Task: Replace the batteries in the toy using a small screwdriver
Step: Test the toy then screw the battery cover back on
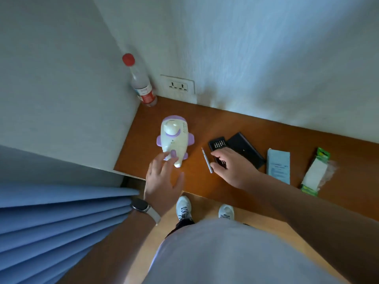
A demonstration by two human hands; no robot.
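Nearest to us, our left hand (164, 179) hangs spread and empty over the near edge of the tabletop (235, 124), fingertips touching or just short of the toy's near end; we cannot tell which. Our right hand (231, 167) is loosely curled over the near end of the open bit case (217, 146), with the thumb beside the screwdriver (207, 160) but not gripping it.

The toy (174, 138), a white and purple figure, stands on the tabletop directly ahead of the left hand, towards the wall. The screwdriver lies flat between the toy and the right hand. Its long axis runs away from us, tip far, handle near.

We judge the right hand much the nearer to the screwdriver, and the handle end sits at its thumb. The left hand is the nearer to the toy. The battery pack (315, 171) lies well apart, at the far right.
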